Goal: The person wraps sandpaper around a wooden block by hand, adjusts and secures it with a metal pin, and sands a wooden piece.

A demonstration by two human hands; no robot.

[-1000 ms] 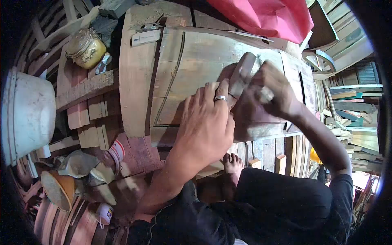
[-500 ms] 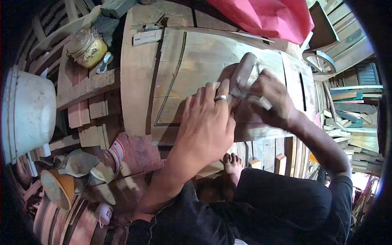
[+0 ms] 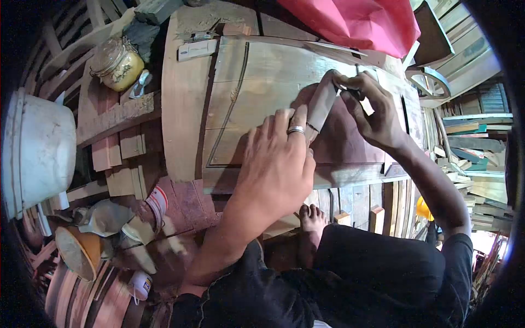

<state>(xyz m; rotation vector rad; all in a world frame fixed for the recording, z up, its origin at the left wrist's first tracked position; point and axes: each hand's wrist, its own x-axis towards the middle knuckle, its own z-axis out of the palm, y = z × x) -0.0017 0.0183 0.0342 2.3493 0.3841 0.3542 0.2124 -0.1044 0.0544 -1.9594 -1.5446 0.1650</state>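
Open passage over the wooden panel [image 3: 268, 71] is offered to the left of the left hand [image 3: 276, 164], while the gap toward the right hand [image 3: 376, 112] is blocked by a slanted brown piece [image 3: 324, 104]. The far side is hemmed by pink sheeting [image 3: 358, 24], the far-left corner by a small white box [image 3: 197, 50].

I'm reading no legible text, brand or number anywhere; I'm seeing faint printing on the small white box [image 3: 197, 50] lying on the boards [image 3: 183, 109], too blurred to make out; I'm spotting a dark label patch with a bit of yellow on the white cup [image 3: 140, 285] at lower left, too small to read; I'm getting only red bands, unreadable as lettering, on the striped item [image 3: 157, 202]
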